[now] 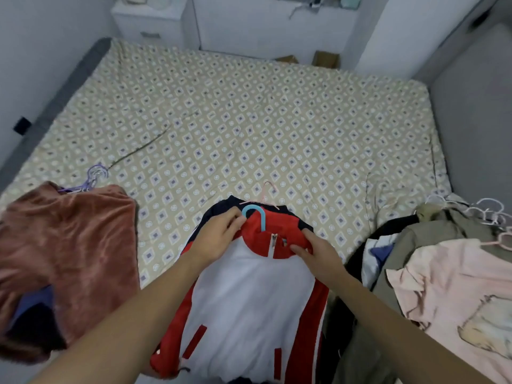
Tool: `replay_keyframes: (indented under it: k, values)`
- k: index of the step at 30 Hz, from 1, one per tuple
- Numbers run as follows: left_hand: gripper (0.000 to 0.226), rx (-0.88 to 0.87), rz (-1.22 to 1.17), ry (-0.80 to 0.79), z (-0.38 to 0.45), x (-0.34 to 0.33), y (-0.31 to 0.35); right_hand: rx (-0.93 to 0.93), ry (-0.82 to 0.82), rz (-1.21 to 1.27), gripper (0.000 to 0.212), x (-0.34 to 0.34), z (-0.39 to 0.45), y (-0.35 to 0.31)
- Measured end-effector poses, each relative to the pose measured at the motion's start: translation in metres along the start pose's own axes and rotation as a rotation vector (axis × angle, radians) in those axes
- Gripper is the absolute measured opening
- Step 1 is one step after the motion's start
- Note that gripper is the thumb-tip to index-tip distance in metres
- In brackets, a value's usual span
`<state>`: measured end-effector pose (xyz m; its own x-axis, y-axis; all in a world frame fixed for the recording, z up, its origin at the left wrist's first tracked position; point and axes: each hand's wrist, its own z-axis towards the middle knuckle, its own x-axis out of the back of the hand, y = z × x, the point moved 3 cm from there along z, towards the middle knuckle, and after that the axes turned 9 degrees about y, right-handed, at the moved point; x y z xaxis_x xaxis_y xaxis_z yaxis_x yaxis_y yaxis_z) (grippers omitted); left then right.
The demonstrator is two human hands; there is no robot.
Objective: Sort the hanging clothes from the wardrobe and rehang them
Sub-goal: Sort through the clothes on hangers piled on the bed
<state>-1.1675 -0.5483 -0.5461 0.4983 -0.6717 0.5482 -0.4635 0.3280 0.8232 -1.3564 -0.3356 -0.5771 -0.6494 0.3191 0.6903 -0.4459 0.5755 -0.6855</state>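
A red and white jacket (249, 295) lies on the near edge of the bed, on top of a dark garment. A blue hanger hook (256, 214) sticks out of its red collar, and a pink hanger (266, 194) shows just behind. My left hand (219, 236) pinches the collar's left side next to the blue hook. My right hand (315, 249) grips the collar's right side near the zipper.
A rust-brown velvet garment (66, 250) on purple hangers (94, 176) lies at the left. At the right sits a pile of clothes (437, 273) with a pink shirt on top and several white hangers (487, 212). The patterned bedspread (249, 120) stretches beyond; white cabinets stand behind.
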Motion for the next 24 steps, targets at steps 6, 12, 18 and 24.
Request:
replay_keyframes:
  k: [6,12,18,24]
  values:
    - [0.027,-0.153,0.166,0.179,-0.066,0.026,0.092,0.145,0.082,0.005,0.036,0.069,-0.071,-0.036]
    - [0.025,-0.343,0.139,0.367,-0.172,0.037,0.19,0.311,0.098,0.018,0.02,0.131,-0.182,-0.07]
    - [0.025,-0.424,0.104,0.507,-0.26,0.043,0.283,0.402,0.145,-0.016,0.018,0.176,-0.271,-0.09]
    - [0.022,-0.502,0.049,0.535,-0.303,0.063,0.358,0.46,0.277,0.074,0.022,0.218,-0.322,-0.123]
